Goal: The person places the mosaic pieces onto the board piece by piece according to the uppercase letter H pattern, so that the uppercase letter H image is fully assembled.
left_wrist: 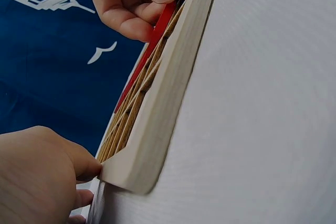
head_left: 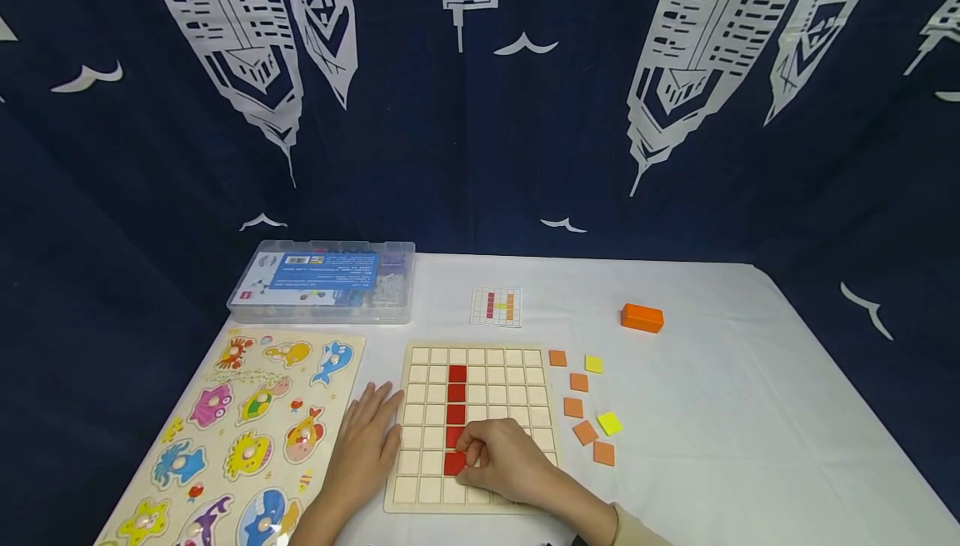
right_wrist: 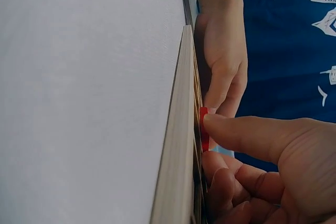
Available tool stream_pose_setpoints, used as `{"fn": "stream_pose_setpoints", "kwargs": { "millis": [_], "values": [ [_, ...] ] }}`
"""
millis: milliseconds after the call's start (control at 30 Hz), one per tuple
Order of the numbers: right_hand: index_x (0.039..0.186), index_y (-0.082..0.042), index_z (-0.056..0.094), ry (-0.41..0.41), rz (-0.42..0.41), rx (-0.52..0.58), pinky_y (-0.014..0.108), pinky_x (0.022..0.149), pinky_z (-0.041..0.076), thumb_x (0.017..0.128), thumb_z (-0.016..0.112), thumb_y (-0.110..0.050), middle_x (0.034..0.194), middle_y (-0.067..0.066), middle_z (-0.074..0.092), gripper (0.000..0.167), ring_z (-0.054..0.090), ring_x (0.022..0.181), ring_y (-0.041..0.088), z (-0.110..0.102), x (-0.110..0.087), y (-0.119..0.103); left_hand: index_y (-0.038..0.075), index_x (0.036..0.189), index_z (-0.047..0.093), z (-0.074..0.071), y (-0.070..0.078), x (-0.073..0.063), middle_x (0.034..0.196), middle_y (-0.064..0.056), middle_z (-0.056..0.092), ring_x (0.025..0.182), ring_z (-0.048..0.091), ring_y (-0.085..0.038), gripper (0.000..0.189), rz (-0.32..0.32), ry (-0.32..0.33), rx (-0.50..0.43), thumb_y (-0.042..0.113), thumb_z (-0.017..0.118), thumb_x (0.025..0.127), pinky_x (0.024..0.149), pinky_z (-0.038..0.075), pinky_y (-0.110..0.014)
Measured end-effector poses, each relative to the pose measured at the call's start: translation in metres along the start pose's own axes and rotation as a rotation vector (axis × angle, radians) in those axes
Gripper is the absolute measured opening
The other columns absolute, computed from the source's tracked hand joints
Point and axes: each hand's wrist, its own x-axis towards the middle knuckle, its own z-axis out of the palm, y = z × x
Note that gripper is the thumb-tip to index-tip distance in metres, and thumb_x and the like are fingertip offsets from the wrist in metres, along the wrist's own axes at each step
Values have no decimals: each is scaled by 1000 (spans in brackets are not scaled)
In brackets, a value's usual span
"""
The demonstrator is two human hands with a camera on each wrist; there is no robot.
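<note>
A wooden grid board (head_left: pixel 420 492) lies on the table with a column of several red square tiles (head_left: pixel 457 393) in its cells. My right hand (head_left: pixel 510 458) is over the lower middle of the board, thumb and fingers pinching the lowest red tile (head_left: pixel 453 464). In the right wrist view that red tile (right_wrist: pixel 204 129) shows between thumb and fingertips, at the board's surface. My left hand (head_left: pixel 365 446) rests at the board's left edge, fingers extended; in the left wrist view its fingertips touch the board's corner (left_wrist: pixel 123 174).
Orange tiles (head_left: pixel 573 408) and yellow tiles (head_left: pixel 609 423) lie right of the board. Behind it are a pattern card (head_left: pixel 497 306) and an orange block (head_left: pixel 642 318). A sea-animal puzzle board (head_left: pixel 285 400) and a clear plastic case (head_left: pixel 322 283) stand at left.
</note>
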Motion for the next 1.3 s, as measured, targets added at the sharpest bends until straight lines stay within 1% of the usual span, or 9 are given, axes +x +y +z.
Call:
{"fn": "stream_pose_setpoints", "kwargs": {
  "millis": [333, 500, 633, 767, 1033, 1300],
  "values": [
    [83, -10, 66, 1, 15, -3, 12, 52, 43, 72, 83, -7, 66, -16, 55, 20, 43, 52, -7, 0, 0, 1, 2, 135, 56, 0, 1, 0, 148, -18, 47, 143, 31, -42, 43, -3, -5, -5, 9, 60, 93, 117, 19, -59],
    [83, -10, 66, 6, 9, 18, 13, 53, 45, 72, 83, -6, 66, -14, 56, 20, 45, 54, -6, -8, -2, 2, 3, 136, 56, 0, 2, 1, 148, -18, 47, 144, 30, -41, 43, -9, -17, -10, 10, 60, 93, 118, 19, -59],
    [85, -8, 67, 26, 9, 34, 14, 54, 46, 73, 81, -5, 67, -11, 56, 19, 47, 56, -5, -22, -6, 5, 2, 136, 55, 0, 1, 1, 148, -18, 47, 144, 30, -41, 43, -8, -17, -4, 10, 60, 93, 118, 19, -59],
    [88, -8, 68, 65, 28, 11, 16, 55, 46, 75, 80, -6, 69, -11, 57, 18, 48, 59, -3, -41, -13, 12, 2, 135, 55, -1, 0, 0, 148, -19, 47, 143, 31, -42, 44, 2, -5, -1, 9, 60, 93, 117, 19, -60],
    [95, -4, 69, 187, 43, -24, 17, 54, 46, 77, 81, -8, 73, -9, 60, 22, 49, 62, -1, -75, -32, 32, 2, 135, 56, -1, -1, 0, 147, -19, 47, 143, 31, -42, 44, 2, 1, -6, 9, 60, 93, 117, 20, -60],
    [98, -6, 69, 303, 153, -69, 19, 55, 46, 77, 81, -8, 75, -9, 60, 24, 51, 64, 1, -104, -57, 55, 2, 135, 56, -1, 0, -1, 147, -19, 47, 143, 31, -42, 43, 4, -1, -9, 9, 60, 93, 117, 20, -60]
  ]
}}
